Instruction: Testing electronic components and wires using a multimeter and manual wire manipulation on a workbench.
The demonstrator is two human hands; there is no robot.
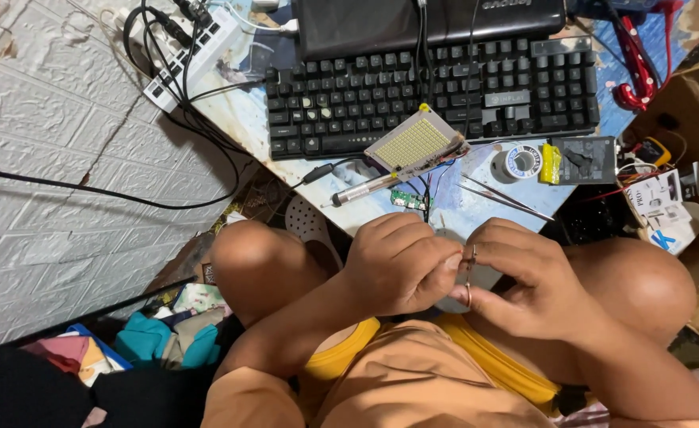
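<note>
A thin wire [469, 273] sits pinched between the two hands, low in the middle of the picture, above the person's lap and just in front of the table edge [341, 198]. It is small and partly hidden, so I cannot tell where its ends go.

On the left, the left hand [397, 265] is curled almost into a fist, and its fingertips squeeze the wire. If it squeezes too hard or twists, I think the thin wire could bend or snap.

Just beside it, the right hand [520, 277] is curled too, with thumb and finger closed on the same wire. If one hand lets go, the wire could drop into the lap and get lost.

Up on the table, a soldering iron [365, 190] lies near the edge, by a small green board [409, 200]. Tweezers [504, 198] lie further right. An elbow bump could knock the iron off toward the bare knees [258, 261].
</note>
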